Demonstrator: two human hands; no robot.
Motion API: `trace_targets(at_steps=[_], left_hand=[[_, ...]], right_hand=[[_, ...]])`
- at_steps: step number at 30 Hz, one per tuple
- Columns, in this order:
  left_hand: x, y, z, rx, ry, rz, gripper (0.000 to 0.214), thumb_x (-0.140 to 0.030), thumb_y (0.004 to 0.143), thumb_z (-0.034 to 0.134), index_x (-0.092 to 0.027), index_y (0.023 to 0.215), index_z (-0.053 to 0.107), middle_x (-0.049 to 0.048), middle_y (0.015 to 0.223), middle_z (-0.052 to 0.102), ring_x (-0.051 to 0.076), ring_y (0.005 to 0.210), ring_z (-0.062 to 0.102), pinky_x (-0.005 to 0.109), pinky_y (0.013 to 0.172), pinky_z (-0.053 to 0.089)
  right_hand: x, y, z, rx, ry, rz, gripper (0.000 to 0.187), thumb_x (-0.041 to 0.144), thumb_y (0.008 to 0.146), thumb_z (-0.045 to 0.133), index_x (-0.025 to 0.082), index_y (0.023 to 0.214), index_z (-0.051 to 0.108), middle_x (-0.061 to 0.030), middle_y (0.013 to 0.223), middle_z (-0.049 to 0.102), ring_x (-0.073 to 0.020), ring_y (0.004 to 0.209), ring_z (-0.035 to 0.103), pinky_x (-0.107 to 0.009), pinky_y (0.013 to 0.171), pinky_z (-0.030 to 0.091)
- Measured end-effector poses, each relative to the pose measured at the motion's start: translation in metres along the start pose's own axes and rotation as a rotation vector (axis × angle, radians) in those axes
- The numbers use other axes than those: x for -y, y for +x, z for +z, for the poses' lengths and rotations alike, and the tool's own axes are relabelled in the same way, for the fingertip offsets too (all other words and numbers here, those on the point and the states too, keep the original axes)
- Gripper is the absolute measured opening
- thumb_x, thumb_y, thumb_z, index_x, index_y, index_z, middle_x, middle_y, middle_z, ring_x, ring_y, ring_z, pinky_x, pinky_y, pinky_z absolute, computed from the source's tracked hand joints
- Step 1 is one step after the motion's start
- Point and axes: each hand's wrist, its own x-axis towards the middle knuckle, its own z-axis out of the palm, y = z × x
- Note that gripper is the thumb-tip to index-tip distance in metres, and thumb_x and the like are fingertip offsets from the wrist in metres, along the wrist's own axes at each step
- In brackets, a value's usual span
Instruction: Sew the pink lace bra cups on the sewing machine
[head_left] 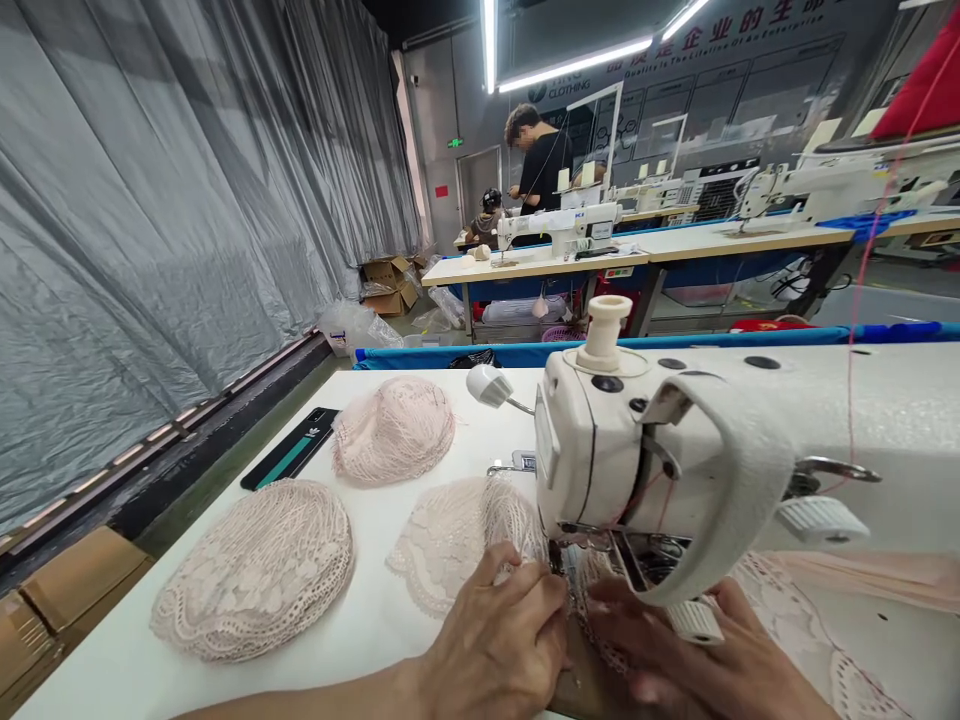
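A white sewing machine (pixel 660 440) stands in front of me, pink thread running through its head. My left hand (pixel 502 630) lies left of the presser foot, its fingers bent and closed on a pale pink lace piece (pixel 442 540) that spreads flat to the left and folds up beside the foot. To the right of the foot, my right hand (pixel 675 650) pinches the lace edge. The machine head and its white guard partly cover those fingers. More lace fabric (pixel 795 600), with a scalloped border, lies right of my right hand.
A stack of lace pieces (pixel 255 570) lies at the left, with a lace pile (pixel 394 430) behind it. Beside them is a black and green case (pixel 292 450). Cardboard boxes (pixel 82 590) stand below the left table edge. Farther back, a person in black (pixel 544 165) stands by another sewing machine (pixel 559 230).
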Motion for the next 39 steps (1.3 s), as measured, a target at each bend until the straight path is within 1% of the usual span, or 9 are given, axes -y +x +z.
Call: trace_targets(at_steps=[3,6,12,15,18,20,29,34,39], left_hand=[[0.002,0.0,-0.001,0.025,-0.019,-0.009,0.012,-0.016,0.091,0.051,-0.011,0.081,0.056,0.0027,0.084,0.06,0.012,0.08,0.055,0.031,0.08,0.039],[0.003,0.001,-0.001,0.013,-0.012,-0.01,0.014,-0.019,0.091,0.052,-0.01,0.081,0.056,0.0022,0.083,0.06,0.012,0.078,0.055,0.031,0.081,0.039],[0.004,0.0,0.002,-0.032,-0.003,-0.003,0.011,-0.013,0.09,0.049,-0.01,0.081,0.056,0.0021,0.084,0.062,0.012,0.079,0.056,0.032,0.08,0.04],[0.004,0.0,0.003,-0.054,-0.011,-0.014,0.014,-0.011,0.092,0.045,-0.01,0.084,0.057,0.0023,0.083,0.063,0.012,0.078,0.056,0.032,0.079,0.039],[0.003,0.001,0.003,-0.027,0.0,-0.016,0.014,-0.012,0.093,0.044,-0.011,0.087,0.057,0.0018,0.082,0.063,0.012,0.076,0.056,0.032,0.079,0.04],[0.003,0.002,0.002,-0.015,0.003,-0.018,0.013,-0.012,0.092,0.045,-0.012,0.088,0.057,0.0012,0.082,0.063,0.011,0.075,0.057,0.031,0.079,0.04],[0.003,0.003,-0.001,-0.05,0.018,-0.007,0.008,-0.012,0.09,0.05,-0.011,0.087,0.058,0.0013,0.08,0.063,0.011,0.076,0.057,0.031,0.078,0.038],[0.003,0.003,0.001,-0.047,0.016,-0.002,0.01,-0.011,0.091,0.048,-0.011,0.088,0.058,0.0022,0.083,0.064,0.011,0.077,0.056,0.031,0.078,0.037],[0.004,0.003,-0.001,-0.056,-0.042,-0.025,0.01,-0.014,0.092,0.047,-0.011,0.091,0.057,0.0014,0.086,0.064,0.012,0.079,0.057,0.032,0.08,0.037]], right_hand=[[-0.005,0.002,-0.003,0.002,-0.042,0.034,0.03,0.03,0.096,0.04,0.027,0.094,0.069,-0.0048,0.096,0.071,-0.0228,0.092,0.063,-0.036,0.075,0.047],[-0.004,0.005,-0.002,0.033,-0.102,0.019,0.027,0.031,0.094,0.042,0.027,0.101,0.068,-0.0039,0.097,0.071,-0.0216,0.087,0.064,-0.034,0.07,0.049],[0.0,0.005,0.002,0.06,-0.176,0.011,0.039,0.032,0.099,0.03,0.025,0.101,0.068,-0.0059,0.096,0.071,-0.019,0.08,0.066,-0.033,0.068,0.05],[-0.004,0.005,0.004,0.027,-0.174,0.007,0.035,0.033,0.097,0.034,0.027,0.101,0.068,-0.0053,0.093,0.071,-0.0203,0.081,0.065,-0.033,0.067,0.049],[-0.007,0.005,0.005,0.004,-0.21,-0.017,0.031,0.039,0.095,0.039,0.03,0.103,0.067,-0.0038,0.087,0.071,-0.0234,0.084,0.064,-0.035,0.066,0.049],[-0.008,0.005,0.004,0.012,-0.232,-0.021,0.032,0.041,0.095,0.039,0.029,0.102,0.067,-0.0039,0.084,0.07,-0.0245,0.085,0.063,-0.036,0.066,0.049],[-0.007,0.002,0.005,0.074,-0.3,-0.058,0.035,0.032,0.096,0.034,0.026,0.092,0.068,-0.0044,0.079,0.069,-0.0238,0.078,0.065,-0.035,0.062,0.05],[-0.008,0.0,0.008,0.107,-0.308,-0.05,0.037,0.037,0.096,0.034,0.025,0.098,0.069,-0.0062,0.086,0.07,-0.0242,0.08,0.066,-0.035,0.061,0.051],[-0.009,-0.003,0.008,0.1,-0.279,-0.057,0.034,0.032,0.095,0.036,0.026,0.107,0.067,-0.0066,0.092,0.071,-0.0252,0.082,0.066,-0.036,0.061,0.051]])
